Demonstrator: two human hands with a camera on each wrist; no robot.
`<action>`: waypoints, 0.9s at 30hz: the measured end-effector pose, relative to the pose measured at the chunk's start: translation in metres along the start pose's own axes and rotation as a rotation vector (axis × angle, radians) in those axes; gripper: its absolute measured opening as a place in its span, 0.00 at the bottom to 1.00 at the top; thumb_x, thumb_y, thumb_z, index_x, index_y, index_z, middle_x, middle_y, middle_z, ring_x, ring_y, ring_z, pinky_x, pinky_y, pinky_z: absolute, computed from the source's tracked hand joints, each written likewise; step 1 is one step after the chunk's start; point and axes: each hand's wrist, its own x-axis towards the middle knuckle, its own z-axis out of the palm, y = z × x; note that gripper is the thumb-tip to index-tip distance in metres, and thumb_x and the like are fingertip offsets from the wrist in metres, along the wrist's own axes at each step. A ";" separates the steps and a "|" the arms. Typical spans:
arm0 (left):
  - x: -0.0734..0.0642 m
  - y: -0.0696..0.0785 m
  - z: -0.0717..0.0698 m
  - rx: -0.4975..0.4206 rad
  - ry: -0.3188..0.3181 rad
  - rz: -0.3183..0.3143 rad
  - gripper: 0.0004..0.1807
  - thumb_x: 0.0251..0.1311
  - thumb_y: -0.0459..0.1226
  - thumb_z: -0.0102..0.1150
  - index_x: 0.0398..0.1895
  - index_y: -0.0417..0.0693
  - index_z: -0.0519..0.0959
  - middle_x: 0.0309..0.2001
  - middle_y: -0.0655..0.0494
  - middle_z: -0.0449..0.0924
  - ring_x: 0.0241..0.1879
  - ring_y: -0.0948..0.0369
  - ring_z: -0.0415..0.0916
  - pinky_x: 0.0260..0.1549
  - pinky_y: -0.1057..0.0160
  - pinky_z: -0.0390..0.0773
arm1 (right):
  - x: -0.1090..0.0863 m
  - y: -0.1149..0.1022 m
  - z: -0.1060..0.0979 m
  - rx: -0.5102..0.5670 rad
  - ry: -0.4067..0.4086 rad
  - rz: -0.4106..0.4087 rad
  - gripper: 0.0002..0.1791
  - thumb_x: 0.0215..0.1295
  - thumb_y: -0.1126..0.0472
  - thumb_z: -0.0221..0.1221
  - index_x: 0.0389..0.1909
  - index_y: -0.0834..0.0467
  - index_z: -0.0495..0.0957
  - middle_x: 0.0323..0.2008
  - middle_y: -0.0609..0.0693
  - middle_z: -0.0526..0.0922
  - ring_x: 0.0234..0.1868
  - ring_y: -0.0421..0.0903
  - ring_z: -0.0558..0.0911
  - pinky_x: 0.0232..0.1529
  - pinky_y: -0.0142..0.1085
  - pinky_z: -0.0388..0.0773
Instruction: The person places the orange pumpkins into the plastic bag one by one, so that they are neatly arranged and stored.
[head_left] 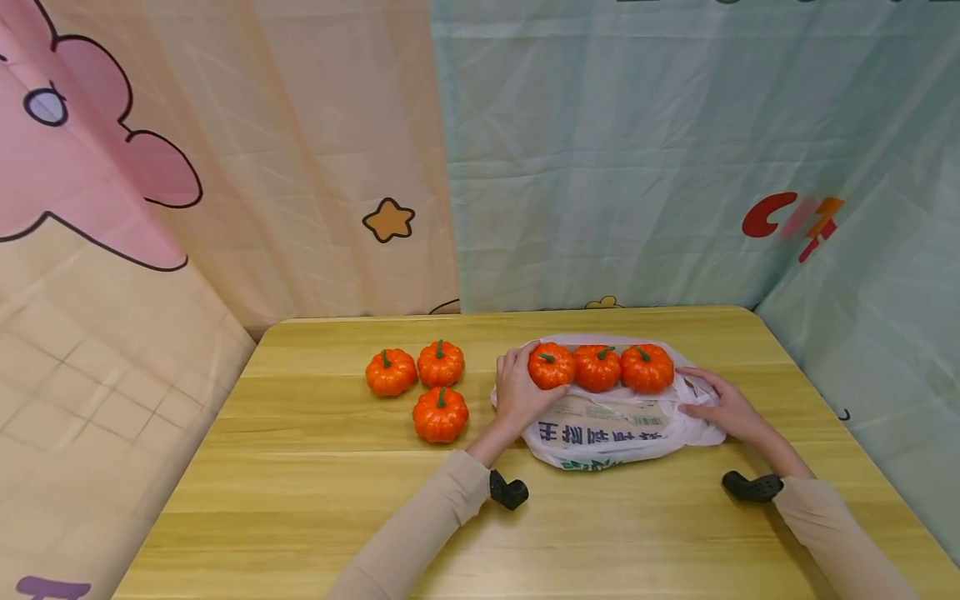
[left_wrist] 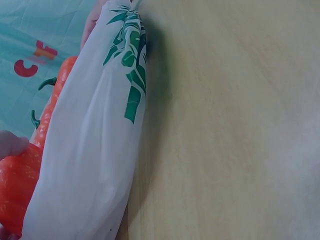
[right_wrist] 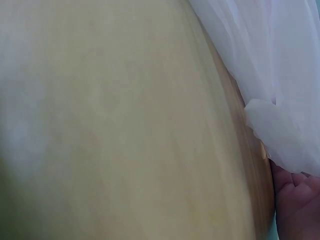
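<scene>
A white plastic bag [head_left: 652,446] with green leaf print lies on its side, its opening spread at the top. In that opening three small orange pumpkins with green stems sit in a row: a left one [head_left: 551,367], a middle one [head_left: 597,369] and a right one [head_left: 648,369]. My left hand [head_left: 521,392] grips the left pumpkin, thumb on its near side and fingers at its far left. At the bag's right end, my right hand [head_left: 723,406] holds the plastic between thumb and fingers; the right wrist view shows its curled fingers [right_wrist: 295,192] partly hidden behind the bag.
Three more pumpkins stand on the wooden table [head_left: 300,500] left of the bag: one at the left [head_left: 391,372], one at the back [head_left: 441,364] and one nearer [head_left: 440,415]. A printed curtain [head_left: 600,167] hangs behind the table's far edge.
</scene>
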 end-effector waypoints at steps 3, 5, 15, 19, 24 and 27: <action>0.000 -0.001 0.001 -0.005 0.006 -0.001 0.43 0.42 0.49 0.75 0.65 0.55 0.69 0.57 0.50 0.73 0.55 0.54 0.63 0.52 0.54 0.71 | 0.000 0.000 0.000 0.002 0.002 -0.002 0.36 0.60 0.63 0.64 0.66 0.69 0.61 0.68 0.74 0.55 0.68 0.75 0.49 0.62 0.73 0.43; 0.000 -0.001 0.001 -0.007 0.012 0.006 0.43 0.41 0.49 0.75 0.64 0.54 0.69 0.58 0.50 0.73 0.55 0.53 0.64 0.52 0.53 0.71 | 0.000 0.000 0.000 0.001 0.006 -0.008 0.35 0.60 0.63 0.64 0.66 0.69 0.61 0.68 0.74 0.55 0.68 0.75 0.49 0.62 0.73 0.43; -0.001 -0.005 0.004 -0.008 0.034 0.031 0.40 0.41 0.46 0.76 0.61 0.51 0.72 0.57 0.49 0.73 0.56 0.52 0.65 0.54 0.51 0.72 | -0.001 -0.003 0.000 -0.012 -0.003 0.016 0.36 0.60 0.62 0.64 0.66 0.68 0.61 0.69 0.74 0.54 0.69 0.75 0.49 0.62 0.73 0.43; -0.002 -0.007 0.002 0.000 0.024 0.041 0.39 0.41 0.46 0.76 0.60 0.51 0.72 0.56 0.48 0.71 0.58 0.52 0.66 0.56 0.51 0.72 | 0.000 -0.002 0.001 -0.010 -0.004 0.016 0.36 0.60 0.62 0.64 0.67 0.68 0.60 0.69 0.74 0.54 0.69 0.75 0.48 0.62 0.73 0.43; -0.005 -0.010 -0.003 0.004 -0.021 0.045 0.40 0.42 0.45 0.76 0.62 0.51 0.70 0.57 0.48 0.71 0.58 0.52 0.66 0.57 0.50 0.73 | 0.000 0.000 0.001 -0.014 -0.001 0.013 0.36 0.60 0.62 0.64 0.67 0.68 0.61 0.69 0.73 0.54 0.69 0.75 0.49 0.62 0.73 0.43; -0.007 -0.010 -0.006 0.007 -0.040 0.042 0.40 0.42 0.43 0.75 0.63 0.51 0.70 0.57 0.48 0.72 0.58 0.52 0.67 0.55 0.49 0.74 | 0.000 0.001 0.000 -0.017 0.002 0.011 0.36 0.60 0.62 0.64 0.67 0.67 0.61 0.69 0.73 0.55 0.68 0.75 0.49 0.62 0.73 0.43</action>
